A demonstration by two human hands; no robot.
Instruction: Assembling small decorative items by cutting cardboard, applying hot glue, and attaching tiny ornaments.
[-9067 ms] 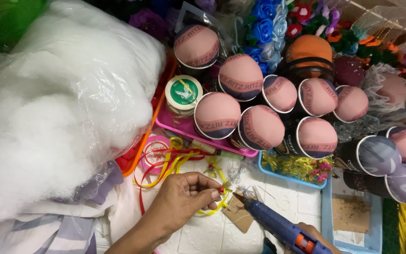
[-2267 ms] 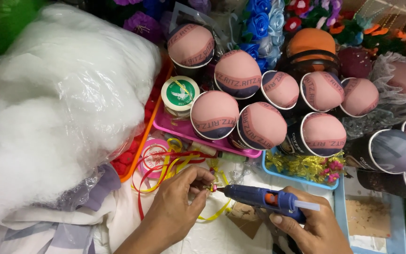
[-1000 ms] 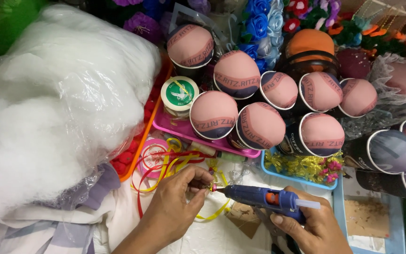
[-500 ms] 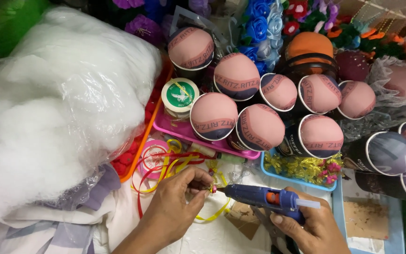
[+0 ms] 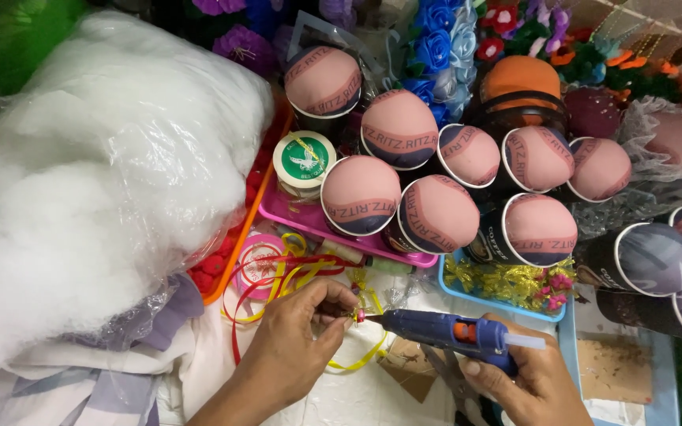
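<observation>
My left hand (image 5: pixel 294 343) pinches a tiny ribbon decoration (image 5: pixel 354 315) with a red bead between thumb and fingertips. A yellow ribbon (image 5: pixel 361 359) trails from it under the hand. My right hand (image 5: pixel 526 386) grips a blue glue gun (image 5: pixel 444 331) with an orange trigger, held level. Its nozzle tip touches the small decoration from the right. Both hands hover low over a white cloth-covered surface (image 5: pixel 365 394).
A big clear bag of white stuffing (image 5: pixel 96 173) fills the left. Several paper cups topped with pink padded domes (image 5: pixel 436 213) lie stacked behind, over a pink tray (image 5: pixel 294 209) and a blue tray (image 5: pixel 507 304) of gold trims. Ribbon spools (image 5: pixel 260 256), scissors (image 5: pixel 455 386) and artificial flowers (image 5: pixel 444 39) lie around.
Earlier the glue gun lay pointing away at the lower right; it has since been raised and its tip brought to the decoration. In the last second the gun shifted slightly right.
</observation>
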